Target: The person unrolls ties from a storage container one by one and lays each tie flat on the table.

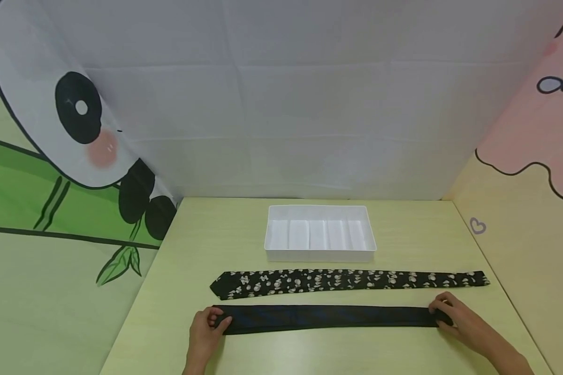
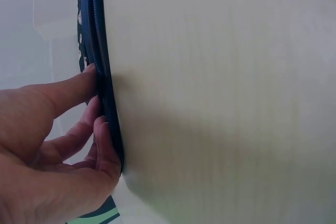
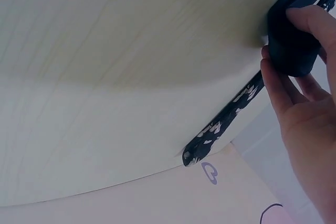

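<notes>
A dark navy necktie [image 1: 328,316], folded lengthwise into a long strip, stretches across the near part of the table. My left hand [image 1: 204,333] pinches its left end between thumb and fingers; in the left wrist view the stacked layers show edge-on beside the fingertips. At the other end, my right hand [image 1: 462,325] grips the folded tip, with the thumb on top and fingers beneath in the right wrist view. Just beyond lies a black necktie with white floral print [image 1: 319,281], also laid out straight, its pointed end to the left. Neither hand touches it.
Behind the ties stands a white plastic tray [image 1: 321,255] with several compartments. The pale wooden table [image 1: 206,234] meets a white cloth backdrop [image 1: 309,130] at the back. Printed panels flank it, a panda on the left and a pink figure on the right.
</notes>
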The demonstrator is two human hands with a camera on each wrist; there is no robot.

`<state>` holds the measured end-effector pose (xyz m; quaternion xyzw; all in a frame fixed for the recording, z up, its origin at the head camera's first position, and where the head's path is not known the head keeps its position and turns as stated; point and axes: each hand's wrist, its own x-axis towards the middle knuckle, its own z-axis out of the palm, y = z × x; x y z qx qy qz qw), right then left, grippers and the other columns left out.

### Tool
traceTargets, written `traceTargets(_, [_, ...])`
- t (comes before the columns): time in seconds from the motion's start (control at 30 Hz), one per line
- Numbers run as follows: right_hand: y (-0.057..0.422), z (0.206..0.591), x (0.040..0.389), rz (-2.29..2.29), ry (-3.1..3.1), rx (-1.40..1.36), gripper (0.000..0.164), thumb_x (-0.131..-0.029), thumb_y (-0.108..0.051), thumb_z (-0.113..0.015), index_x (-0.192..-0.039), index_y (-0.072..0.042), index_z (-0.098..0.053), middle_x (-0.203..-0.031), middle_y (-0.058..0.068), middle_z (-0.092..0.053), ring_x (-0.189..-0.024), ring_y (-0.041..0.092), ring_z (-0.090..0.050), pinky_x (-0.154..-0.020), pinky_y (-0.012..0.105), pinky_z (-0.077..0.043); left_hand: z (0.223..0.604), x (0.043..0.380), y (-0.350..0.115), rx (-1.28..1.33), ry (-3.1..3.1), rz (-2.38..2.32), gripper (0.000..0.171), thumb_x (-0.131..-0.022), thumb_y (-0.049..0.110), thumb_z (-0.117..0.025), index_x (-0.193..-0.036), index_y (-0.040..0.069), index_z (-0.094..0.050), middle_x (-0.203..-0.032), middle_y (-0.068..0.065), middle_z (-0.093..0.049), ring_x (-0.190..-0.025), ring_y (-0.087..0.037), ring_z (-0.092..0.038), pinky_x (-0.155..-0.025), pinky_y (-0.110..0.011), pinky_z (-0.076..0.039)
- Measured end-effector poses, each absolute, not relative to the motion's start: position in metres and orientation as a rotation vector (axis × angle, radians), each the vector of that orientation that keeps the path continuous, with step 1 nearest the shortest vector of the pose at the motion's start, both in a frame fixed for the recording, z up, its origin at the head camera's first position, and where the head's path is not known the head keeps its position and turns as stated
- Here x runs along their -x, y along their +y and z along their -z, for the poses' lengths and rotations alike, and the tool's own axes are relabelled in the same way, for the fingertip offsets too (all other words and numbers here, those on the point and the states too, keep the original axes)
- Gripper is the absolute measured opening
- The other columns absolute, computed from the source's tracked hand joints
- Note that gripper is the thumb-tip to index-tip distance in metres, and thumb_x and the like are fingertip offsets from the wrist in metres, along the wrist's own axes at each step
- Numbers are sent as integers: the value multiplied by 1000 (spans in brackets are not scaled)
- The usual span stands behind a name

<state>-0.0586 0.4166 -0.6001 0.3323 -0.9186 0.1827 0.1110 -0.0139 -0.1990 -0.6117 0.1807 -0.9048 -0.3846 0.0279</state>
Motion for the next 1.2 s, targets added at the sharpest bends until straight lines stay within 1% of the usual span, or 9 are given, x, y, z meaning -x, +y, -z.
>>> traceTargets(0.17, [417, 602, 57, -560, -2693, -965, 47, -64, 4, -91, -95, -20, -65, -105, -1, -54, -86, 8, -54, -68, 27, -50, 613, 14, -200, -567, -2788, 1191, 24, -88, 7, -80, -104, -1, -63, -95, -10, -51, -89, -23, -49, -75, -33, -46])
traceTargets(0.3, [417, 602, 54, -547, -2727, -894, 46, -64, 3, -91, -94, -21, -65, -105, -1, -56, -87, 9, -55, -69, 28, -51, 612, 14, -199, -565, -2783, 1192, 25, -88, 7, -80, -103, -2, -63, -95, -10, -51, -89, -24, -50, -75, -35, -46])
traceTargets(0.5, [416, 602, 49, -455, -2802, -751, 45, -63, -1, -93, -91, -24, -66, -105, -3, -57, -89, 14, -57, -75, 37, -55, 609, 14, -198, -576, -2779, 1213, 26, -88, 7, -81, -104, -2, -62, -95, -11, -51, -90, -25, -50, -74, -33, -46])
traceTargets(0.67, [417, 602, 48, -433, -2858, -683, 41, -65, -2, -92, -92, -21, -66, -106, -1, -58, -90, 18, -58, -78, 42, -55, 610, 14, -199, -574, -2781, 1218, 25, -88, 7, -80, -104, -1, -62, -96, -11, -51, -90, -24, -50, -74, -32, -45])
traceTargets(0.87, [420, 604, 46, -415, -2847, -663, 40, -65, -1, -91, -93, -17, -66, -105, 0, -57, -89, 21, -59, -77, 43, -55, 610, 14, -199, -564, -2778, 1214, 25, -88, 7, -81, -103, -2, -63, -94, -10, -51, -89, -24, -49, -74, -31, -45])
traceTargets(1.1, [423, 607, 46, -387, -2784, -654, 42, -63, -1, -91, -92, -18, -66, -105, -1, -57, -89, 19, -60, -75, 40, -55, 609, 13, -198, -585, -2776, 1223, 26, -88, 8, -81, -104, -2, -63, -95, -11, -52, -90, -25, -50, -74, -33, -46])
traceTargets(1.2, [424, 608, 45, -385, -2786, -632, 41, -63, -1, -90, -92, -17, -66, -105, 2, -58, -89, 22, -60, -75, 42, -55, 609, 13, -198, -577, -2774, 1216, 26, -87, 8, -81, -103, -2, -63, -95, -11, -52, -89, -24, -50, -74, -32, -45])
